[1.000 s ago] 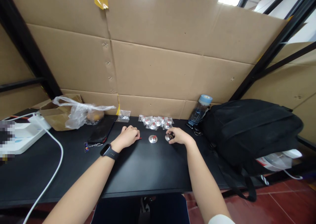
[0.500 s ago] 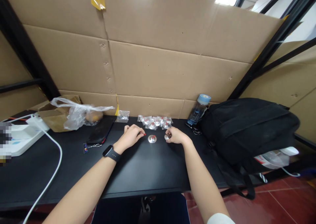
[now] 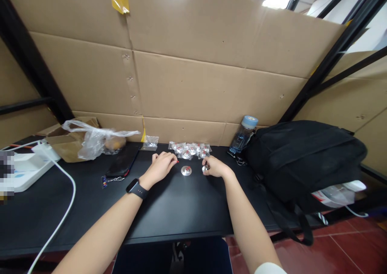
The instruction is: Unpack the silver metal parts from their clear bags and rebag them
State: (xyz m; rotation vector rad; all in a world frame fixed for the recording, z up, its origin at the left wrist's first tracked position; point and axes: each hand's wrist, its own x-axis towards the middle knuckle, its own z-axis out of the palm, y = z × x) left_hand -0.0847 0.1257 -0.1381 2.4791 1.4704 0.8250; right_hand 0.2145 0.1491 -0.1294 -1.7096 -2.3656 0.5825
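My left hand [image 3: 163, 165] hovers over the black table, fingertips pinched on a small red piece [image 3: 177, 161] whose kind is too small to make out. To the right of it a shiny round metal disc [image 3: 186, 171] with a raised centre and a red mark lies flat. My right hand [image 3: 213, 166] grips a similar silver metal disc [image 3: 204, 169] at its edge, partly covered by the fingers. Behind both hands, several more discs in clear plastic packets [image 3: 188, 150] form a row near the cardboard.
A clear packet [image 3: 150, 142], a black pouch [image 3: 122, 163] with a keychain, and a plastic bag [image 3: 93, 141] are to the left, beyond them a white power strip [image 3: 27, 171]. On the right stand a blue-capped bottle [image 3: 242, 135] and a black backpack [image 3: 305, 157]. Cardboard [image 3: 187, 92] walls the back.
The disc in my right hand is turned slightly, showing at a different angle. The red piece at my left fingertips sits a little higher. The disc on the table stays put.
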